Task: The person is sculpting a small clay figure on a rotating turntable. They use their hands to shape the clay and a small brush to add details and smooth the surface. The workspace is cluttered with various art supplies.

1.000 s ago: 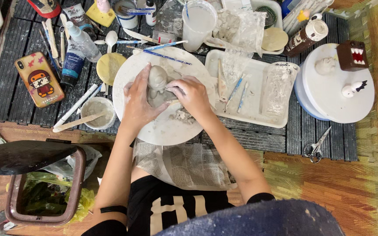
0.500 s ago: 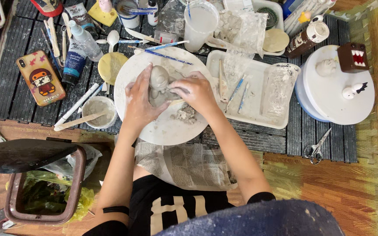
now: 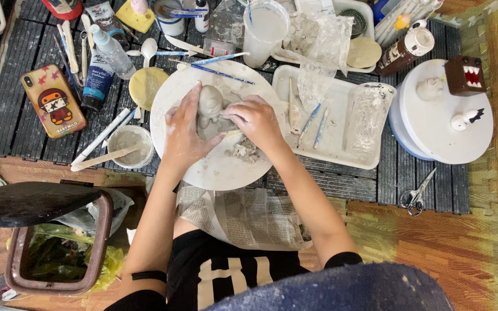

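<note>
Since the earlier frames our right hand [image 3: 256, 120] has slid a little lower on the grey clay figure [image 3: 210, 109], while our left hand stays where it was. Nearest us lies a sheet of newspaper [image 3: 243, 216] over our lap, and off to our left an open bin [image 3: 59, 247] lined with a yellowish bag, its dark lid swung aside. Just beyond the newspaper sits the round white board [image 3: 214, 167], with a small heap of clay crumbs [image 3: 242, 151] on it beside our right wrist. Our left hand [image 3: 184, 129] is cupped around the figure's left side, fingers spread and pressed to the clay; our right hand is curled against its right side, fingertips pinching at the lower body, and what seems a thin wooden stick shows under that hand, though we cannot tell whether we grip it. The figure stands upright near the board's middle, between both hands. Left of the board we see a small cup of grey slip [image 3: 128, 147] with a stick in it, and a phone [image 3: 53, 101] in a cartoon case. Right of it, a white tray [image 3: 341, 138] holds modelling tools, and farther right a turntable [image 3: 433, 126] carries a brown toothy figure [image 3: 465, 75]. Scissors [image 3: 415, 194] lie on the dark slatted mat. At the far edge stand a cloudy cup of water [image 3: 265, 31] and paint tubes.
</note>
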